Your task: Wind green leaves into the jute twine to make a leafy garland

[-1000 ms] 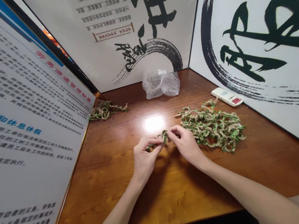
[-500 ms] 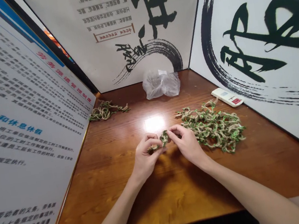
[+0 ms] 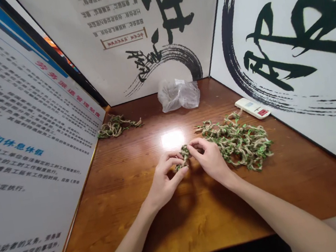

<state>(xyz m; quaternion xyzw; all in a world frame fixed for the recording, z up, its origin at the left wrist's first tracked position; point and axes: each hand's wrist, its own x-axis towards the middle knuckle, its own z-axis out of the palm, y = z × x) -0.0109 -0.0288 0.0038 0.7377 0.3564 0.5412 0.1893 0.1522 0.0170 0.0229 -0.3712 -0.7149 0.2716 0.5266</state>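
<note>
Head camera looks down on a brown wooden counter (image 3: 128, 200). A short piece of tan twine with tiny green leaves (image 3: 184, 156) sits between the left hand (image 3: 162, 182) and the right hand (image 3: 211, 163). It slants from low on the left up to high on the right, and it is held up off the counter.

The fingers of both hands are closed on it. The right fingers pinch near its top, and the left fingers curl by its lower end. Those fingers hide part of the twine, so its middle and its true length are hard to see.

Just right of the right hand lies a big messy pile of the same leafy twine (image 3: 237, 144). The right hand partly blocks its near left edge. A smaller bunch of twine (image 3: 115, 126) lies far off to the left, by a tall white board with small printed writing (image 3: 26, 119). A clear, crumpled plastic bag (image 3: 179, 95) sits at the back, and what is inside is hard to make out. A white flat box with buttons and a small red patch (image 3: 253, 108) lies near the right board with big black brush marks (image 3: 283, 46). Its small marks are too tiny to read.
</note>
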